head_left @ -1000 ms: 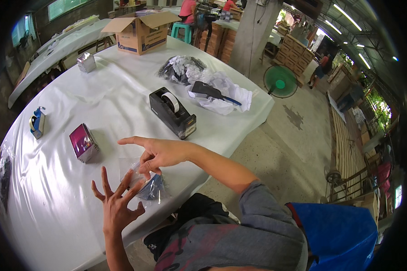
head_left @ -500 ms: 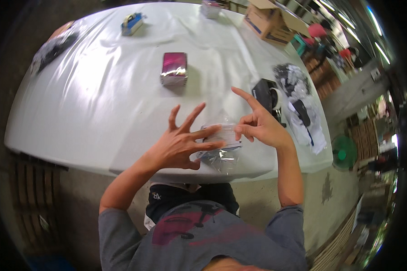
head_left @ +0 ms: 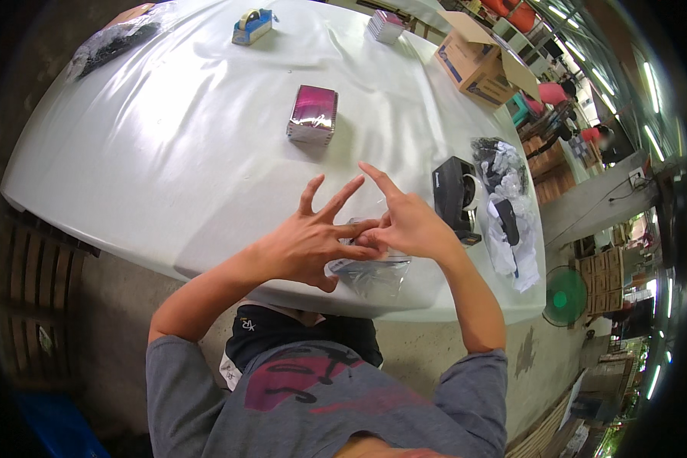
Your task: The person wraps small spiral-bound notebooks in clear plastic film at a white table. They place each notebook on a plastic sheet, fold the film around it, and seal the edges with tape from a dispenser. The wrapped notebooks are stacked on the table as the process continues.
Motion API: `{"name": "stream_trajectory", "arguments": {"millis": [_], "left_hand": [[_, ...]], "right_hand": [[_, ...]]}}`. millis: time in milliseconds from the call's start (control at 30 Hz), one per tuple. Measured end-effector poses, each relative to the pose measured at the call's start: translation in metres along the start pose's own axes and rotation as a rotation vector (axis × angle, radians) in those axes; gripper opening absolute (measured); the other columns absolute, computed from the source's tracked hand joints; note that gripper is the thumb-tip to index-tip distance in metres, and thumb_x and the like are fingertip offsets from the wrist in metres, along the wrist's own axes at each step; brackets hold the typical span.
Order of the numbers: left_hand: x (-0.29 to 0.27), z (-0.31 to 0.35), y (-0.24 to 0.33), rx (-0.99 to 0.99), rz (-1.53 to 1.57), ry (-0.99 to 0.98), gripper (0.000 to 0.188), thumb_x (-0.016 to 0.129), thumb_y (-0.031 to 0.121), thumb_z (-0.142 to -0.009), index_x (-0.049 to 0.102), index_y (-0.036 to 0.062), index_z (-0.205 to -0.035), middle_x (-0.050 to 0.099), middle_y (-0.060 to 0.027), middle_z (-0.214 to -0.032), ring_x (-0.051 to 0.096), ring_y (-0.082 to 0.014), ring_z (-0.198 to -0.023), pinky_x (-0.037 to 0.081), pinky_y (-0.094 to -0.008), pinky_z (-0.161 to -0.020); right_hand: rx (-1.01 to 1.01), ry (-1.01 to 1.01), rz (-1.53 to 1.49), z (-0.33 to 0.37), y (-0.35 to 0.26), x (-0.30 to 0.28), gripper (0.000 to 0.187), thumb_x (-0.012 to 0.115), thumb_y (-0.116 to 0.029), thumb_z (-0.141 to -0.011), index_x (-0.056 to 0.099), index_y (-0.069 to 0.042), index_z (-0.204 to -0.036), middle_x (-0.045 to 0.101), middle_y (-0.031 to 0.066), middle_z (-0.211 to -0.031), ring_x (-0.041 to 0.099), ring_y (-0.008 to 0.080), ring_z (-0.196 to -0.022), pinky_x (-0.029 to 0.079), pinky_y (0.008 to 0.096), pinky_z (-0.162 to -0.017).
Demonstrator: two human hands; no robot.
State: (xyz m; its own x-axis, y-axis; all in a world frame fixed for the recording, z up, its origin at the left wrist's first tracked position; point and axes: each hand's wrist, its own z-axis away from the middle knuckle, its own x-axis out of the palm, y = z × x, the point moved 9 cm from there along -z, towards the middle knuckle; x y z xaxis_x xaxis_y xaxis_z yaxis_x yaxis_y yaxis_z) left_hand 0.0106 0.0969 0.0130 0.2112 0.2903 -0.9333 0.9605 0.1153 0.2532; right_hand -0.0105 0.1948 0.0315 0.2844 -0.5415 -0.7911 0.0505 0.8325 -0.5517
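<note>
At the table's near edge lies a small packet in clear plastic film [head_left: 378, 276]; both hands cover most of it. My left hand [head_left: 305, 238] is open, fingers spread, two fingertips resting over the packet. Meeting those fingertips from the right, my right hand [head_left: 414, 223] has its index finger stretched out and its thumb and other fingers pinched together; what they pinch is hidden. Beyond the hands stands a stack of small magenta-topped packs [head_left: 313, 114]. To the right of my right hand is a black tape dispenser [head_left: 454, 195] with a pale roll.
A white sheet covers the table [head_left: 206, 153]. Crumpled plastic and white wrapping [head_left: 504, 198] lie along its right side. At the back are a blue tape dispenser [head_left: 253, 27], another pack stack [head_left: 387, 27] and an open cardboard box [head_left: 477, 65]. A green fan [head_left: 565, 298] stands off the right edge.
My right hand has moved left and now meets my left fingertips, hiding the packet's white label. My left hand stays spread over the packet. The whole view has shifted and tilted slightly.
</note>
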Motion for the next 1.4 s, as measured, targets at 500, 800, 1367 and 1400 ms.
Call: {"name": "stream_trajectory", "arguments": {"millis": [500, 800, 1367, 1400], "left_hand": [[0.006, -0.003, 0.007, -0.034, -0.025, 0.3, 0.05, 0.073, 0.02, -0.062, 0.064, 0.0393, -0.107, 0.042, 0.0021, -0.143, 0.009, -0.0415, -0.14, -0.009, -0.0591, -0.106], [-0.01, -0.023, 0.016, -0.102, 0.236, 0.649, 0.014, 0.068, 0.015, -0.077, 0.069, 0.0181, -0.091, 0.059, -0.0031, -0.121, 0.036, -0.0328, -0.131, 0.012, -0.0459, -0.11], [0.015, -0.016, -0.017, -0.357, 0.734, 0.612, 0.028, 0.083, 0.017, -0.062, 0.073, 0.0104, -0.087, 0.039, -0.0148, -0.137, 0.04, -0.0319, -0.124, 0.037, -0.0415, -0.097], [0.015, -0.016, -0.018, -0.366, 0.72, 0.627, 0.027, 0.083, 0.017, -0.062, 0.073, 0.0095, -0.086, 0.04, -0.0147, -0.136, 0.041, -0.0317, -0.124, 0.038, -0.0411, -0.097]], "right_hand": [[-0.124, 0.126, -0.131, 0.081, 0.066, -0.024, 0.072, 0.072, -0.003, -0.066, 0.047, -0.024, -0.131, 0.046, 0.0062, -0.125, 0.052, 0.02, -0.104, 0.048, 0.0343, -0.075], [-0.365, 0.577, -0.815, 0.07, 0.088, 0.042, 0.021, 0.076, -0.013, -0.075, 0.071, -0.013, -0.095, 0.031, 0.0076, -0.142, 0.035, 0.0269, -0.126, 0.038, 0.039, -0.099], [-0.363, 0.728, -0.592, 0.1, 0.034, -0.022, 0.026, 0.078, -0.022, -0.072, 0.069, -0.016, -0.096, 0.037, 0.0093, -0.14, 0.039, 0.0281, -0.125, 0.033, 0.0435, -0.101], [-0.332, 0.725, -0.533, 0.1, 0.043, -0.019, 0.026, 0.078, -0.021, -0.073, 0.068, -0.015, -0.096, 0.039, 0.0094, -0.139, 0.038, 0.0263, -0.126, 0.033, 0.0425, -0.101]]}}
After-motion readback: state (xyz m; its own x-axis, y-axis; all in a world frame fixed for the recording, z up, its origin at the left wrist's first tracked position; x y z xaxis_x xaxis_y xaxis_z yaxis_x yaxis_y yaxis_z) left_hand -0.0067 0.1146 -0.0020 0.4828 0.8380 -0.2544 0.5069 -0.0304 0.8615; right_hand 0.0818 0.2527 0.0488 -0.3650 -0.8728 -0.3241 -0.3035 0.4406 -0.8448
